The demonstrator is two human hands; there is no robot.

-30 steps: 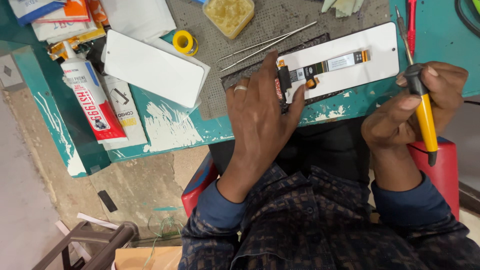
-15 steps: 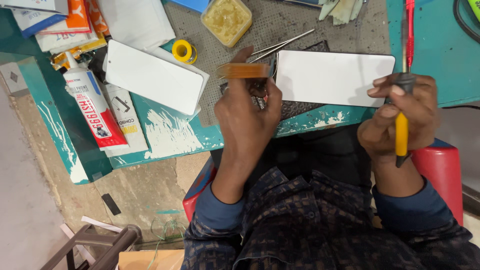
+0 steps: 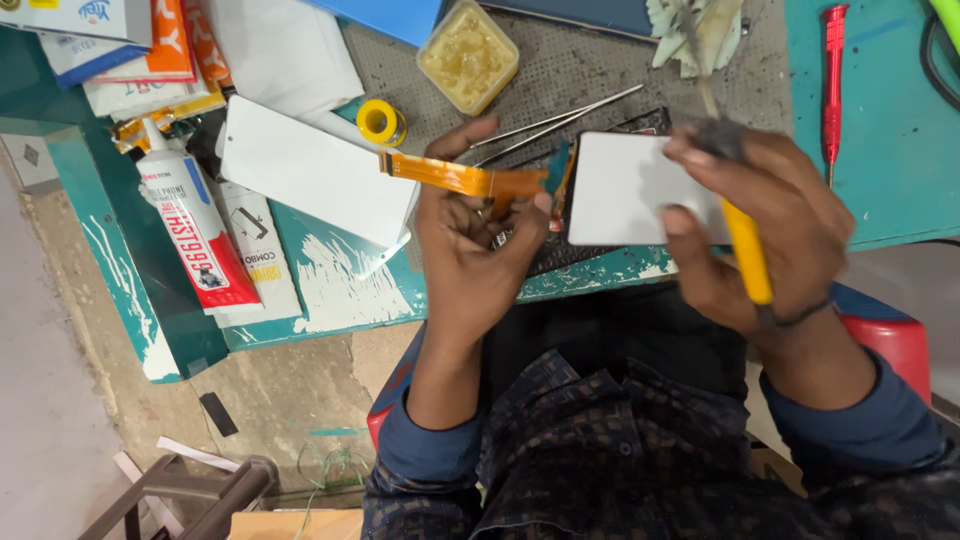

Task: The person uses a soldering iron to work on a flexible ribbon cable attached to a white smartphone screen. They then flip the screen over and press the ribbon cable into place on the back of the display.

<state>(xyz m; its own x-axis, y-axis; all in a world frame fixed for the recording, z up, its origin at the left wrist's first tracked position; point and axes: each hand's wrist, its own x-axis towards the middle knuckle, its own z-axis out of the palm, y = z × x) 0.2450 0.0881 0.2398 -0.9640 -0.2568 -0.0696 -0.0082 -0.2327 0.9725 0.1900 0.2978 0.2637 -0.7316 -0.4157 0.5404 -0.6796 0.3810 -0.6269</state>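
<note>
My left hand [image 3: 475,245] pinches an orange flex ribbon cable [image 3: 455,177] that stretches out to the left from the edge of a white phone screen panel [image 3: 625,187]. That panel lies on a dark grid mat [image 3: 590,80] at the front of the teal table [image 3: 890,150]. My right hand [image 3: 755,225] holds a yellow-handled tool [image 3: 747,250] with its dark tip end over the panel's right side. Two metal tweezers [image 3: 560,120] lie just behind the panel.
A second white panel [image 3: 310,170] lies left of my left hand, beside a small yellow tape roll [image 3: 380,122] and a glue tube [image 3: 195,225]. A tub of yellowish paste [image 3: 468,55] sits behind. A red screwdriver [image 3: 832,80] lies at right. Boxes [image 3: 120,50] crowd the far left.
My left hand has lifted the orange ribbon off the panel and pulled it out leftward. My right hand with the yellow tool has moved left over the panel's right side.
</note>
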